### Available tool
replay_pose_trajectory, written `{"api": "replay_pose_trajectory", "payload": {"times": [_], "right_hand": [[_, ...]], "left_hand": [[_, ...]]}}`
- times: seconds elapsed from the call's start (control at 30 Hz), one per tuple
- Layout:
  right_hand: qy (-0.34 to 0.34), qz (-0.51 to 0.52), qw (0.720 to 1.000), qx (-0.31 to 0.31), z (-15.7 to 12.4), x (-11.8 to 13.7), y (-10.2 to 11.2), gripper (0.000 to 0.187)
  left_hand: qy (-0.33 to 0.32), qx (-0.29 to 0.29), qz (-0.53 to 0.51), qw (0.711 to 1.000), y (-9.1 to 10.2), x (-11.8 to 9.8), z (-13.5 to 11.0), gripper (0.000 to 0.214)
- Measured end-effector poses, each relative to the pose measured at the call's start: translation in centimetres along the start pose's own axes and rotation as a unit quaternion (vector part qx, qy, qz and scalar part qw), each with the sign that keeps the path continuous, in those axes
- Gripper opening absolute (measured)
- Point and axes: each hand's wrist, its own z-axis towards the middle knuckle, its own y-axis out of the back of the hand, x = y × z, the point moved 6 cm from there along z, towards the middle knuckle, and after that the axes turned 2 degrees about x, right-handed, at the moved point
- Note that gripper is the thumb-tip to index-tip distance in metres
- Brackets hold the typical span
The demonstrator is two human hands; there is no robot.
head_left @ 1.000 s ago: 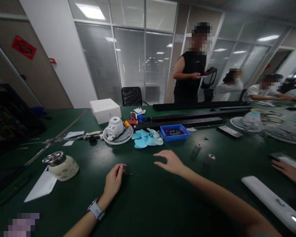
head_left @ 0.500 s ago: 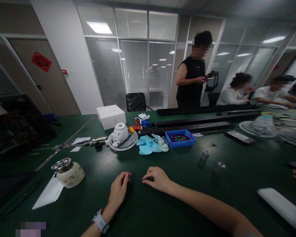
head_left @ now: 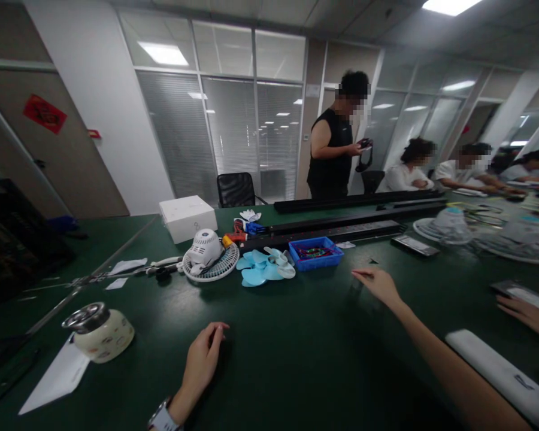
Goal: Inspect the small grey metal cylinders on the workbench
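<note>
My left hand (head_left: 201,361) rests on its side on the green table (head_left: 296,353) near the front edge, fingers curled and pressed together; whatever they hold is too small to make out. A watch (head_left: 161,419) is on that wrist. My right hand (head_left: 379,284) is stretched far out to the right, palm down just above the table, fingers extended. It is nearest the blue tray (head_left: 315,251), and whatever lies under it is hidden.
A cream jar with a metal lid (head_left: 97,330) and white paper (head_left: 54,377) lie left. Behind are a fan grille with white motor (head_left: 209,257), blue fan blades (head_left: 263,267), a white box (head_left: 186,216) and black rails (head_left: 336,226). Another person's hand (head_left: 527,314) and a white bar (head_left: 498,371) are right.
My right hand left the spot beside my left hand and reached out to the right, where two small metal cylinders lay. My left hand stayed put. The view shifted slightly.
</note>
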Motion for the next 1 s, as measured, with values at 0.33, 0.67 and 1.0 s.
{"api": "replay_pose_trajectory", "payload": {"times": [0.33,0.67,1.0], "right_hand": [[-0.07,-0.064,0.995,0.008,0.3,-1.5,0.9,0.032],[-0.12,-0.061,0.991,0.021,0.3,-2.5,0.6,0.036],[-0.166,-0.091,0.98,0.065,0.5,-2.3,0.5,0.036]], "left_hand": [[0.009,0.008,-0.004,1.0,-0.2,0.4,0.1,0.041],[0.016,0.013,-0.008,1.0,-0.3,0.3,0.0,0.042],[0.014,0.016,0.0,1.0,-0.3,0.6,0.0,0.043]]}}
